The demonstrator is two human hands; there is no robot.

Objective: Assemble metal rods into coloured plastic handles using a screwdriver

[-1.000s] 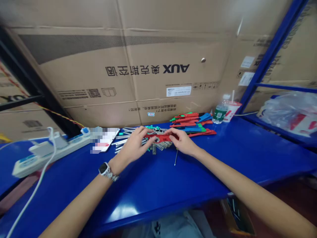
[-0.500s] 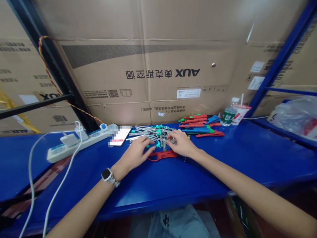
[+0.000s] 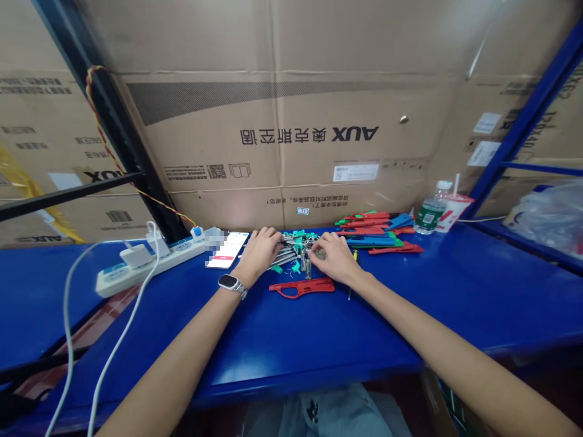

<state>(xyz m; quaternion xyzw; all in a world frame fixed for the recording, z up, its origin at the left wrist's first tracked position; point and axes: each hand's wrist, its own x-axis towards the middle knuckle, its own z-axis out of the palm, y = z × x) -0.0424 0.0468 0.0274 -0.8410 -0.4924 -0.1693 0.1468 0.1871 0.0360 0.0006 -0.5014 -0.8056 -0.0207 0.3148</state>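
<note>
Blue table [image 3: 310,340]: red casing [image 3: 315,286], metal rods [image 3: 284,257], phone [image 3: 231,246], power strip [image 3: 111,283], bottle [image 3: 429,216].

Behind the table [image 3: 296,346], a large carton [image 3: 310,36] is seen, on which "AUX" is printed upside down. At the left, a power strip [image 3: 109,282] is laid, and white plugs [image 3: 136,257] are inserted in it. Near its far end, a lit phone [image 3: 230,247] is placed. At the right, a bottle [image 3: 428,216] is set beside a cup [image 3: 455,213], in which a straw [image 3: 456,184] is put.
</note>
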